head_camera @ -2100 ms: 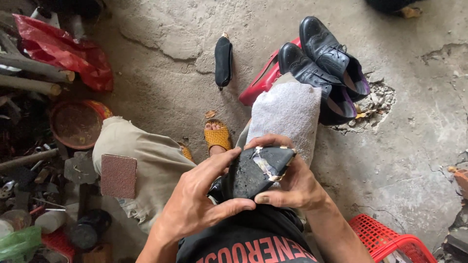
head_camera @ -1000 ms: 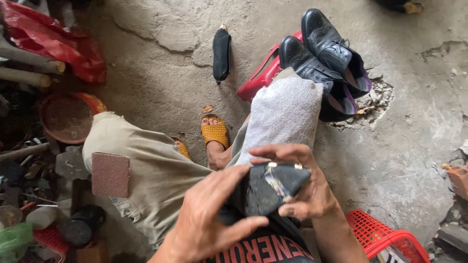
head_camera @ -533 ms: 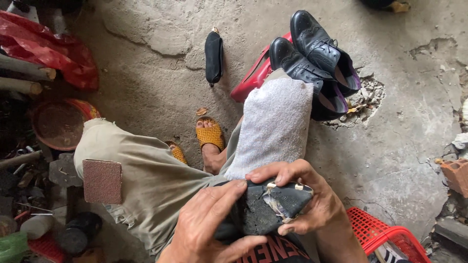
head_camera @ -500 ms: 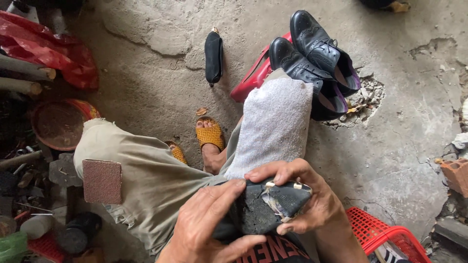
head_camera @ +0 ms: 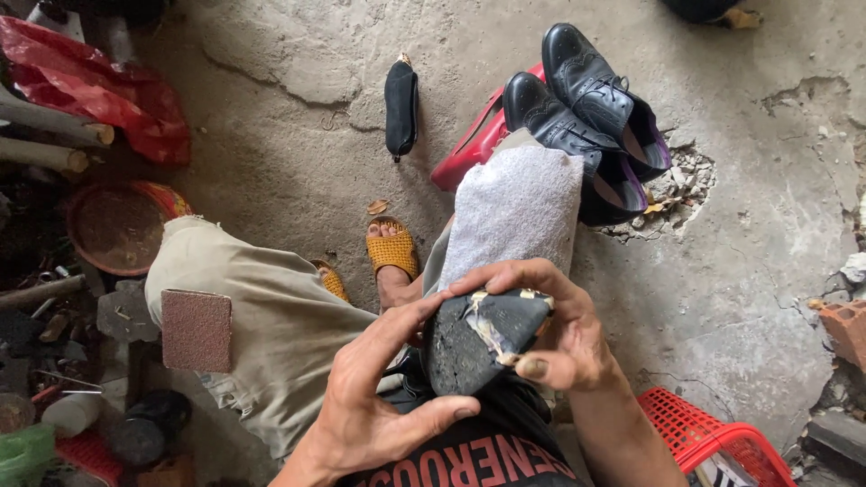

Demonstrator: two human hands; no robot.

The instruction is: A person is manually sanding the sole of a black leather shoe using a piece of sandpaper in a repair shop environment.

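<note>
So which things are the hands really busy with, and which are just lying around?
In use:
- left hand
- right hand
- black shoe heel, held between both, its sole layer peeling
- grey cloth over the knee

Lying about:
- pair of black shoes
- sandpaper square on the other knee
- black insole
- red basket
- red bag

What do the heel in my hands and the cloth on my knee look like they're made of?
Heel: probably black rubber, matte and scuffed, with pale dried glue along a torn edge.
Cloth: seemingly grey felt or thick woven fabric, fuzzy and speckled.
</note>
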